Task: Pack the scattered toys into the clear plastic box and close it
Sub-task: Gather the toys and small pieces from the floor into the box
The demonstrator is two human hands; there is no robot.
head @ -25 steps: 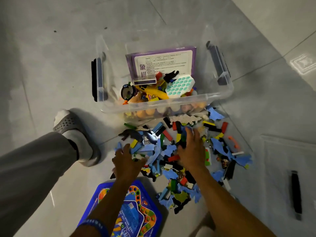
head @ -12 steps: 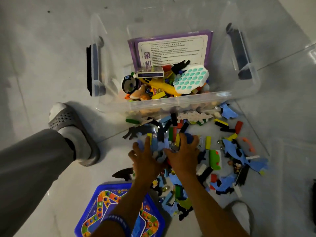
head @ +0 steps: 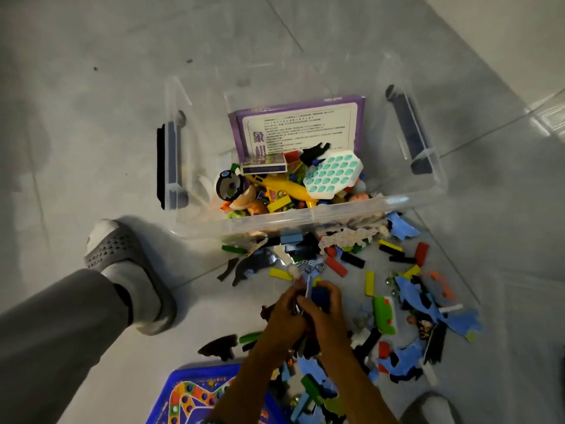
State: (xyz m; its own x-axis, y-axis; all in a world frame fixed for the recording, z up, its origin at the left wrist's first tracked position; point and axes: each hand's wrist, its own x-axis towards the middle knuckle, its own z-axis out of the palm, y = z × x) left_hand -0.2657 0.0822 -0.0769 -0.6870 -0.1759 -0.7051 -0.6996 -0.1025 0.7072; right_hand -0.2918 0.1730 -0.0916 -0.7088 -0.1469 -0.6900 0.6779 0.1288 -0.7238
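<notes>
The likeliest slip from here is spillage: the left hand (head: 282, 315) and right hand (head: 325, 313) are cupped against each other over a bunch of small toy pieces, fingers (head: 305, 301) curled and pressed together around a thin blue piece that stands up between them. A scoop held only by two palms is loose, so bits could drop on the way over the near rim of the clear plastic box (head: 305, 214), or hit that rim and scatter back onto the floor. The black animal cut-out (head: 218, 347) lying left of the wrists, well apart from the heap, could easily be overlooked, and the blue game board (head: 195, 396) at the bottom edge is broad enough to sit awkwardly on top and block the lid, which I cannot make out here

The box stands open on the floor just beyond the hands, partly filled: a purple booklet (head: 298, 127) leans against the back wall, with a yellow toy plane (head: 282, 186) and a teal bubble pad (head: 333, 174) on the jumble. The scattered toys (head: 409, 289) spread rightward from the box's near wall, mostly blue cut-outs and coloured blocks
</notes>
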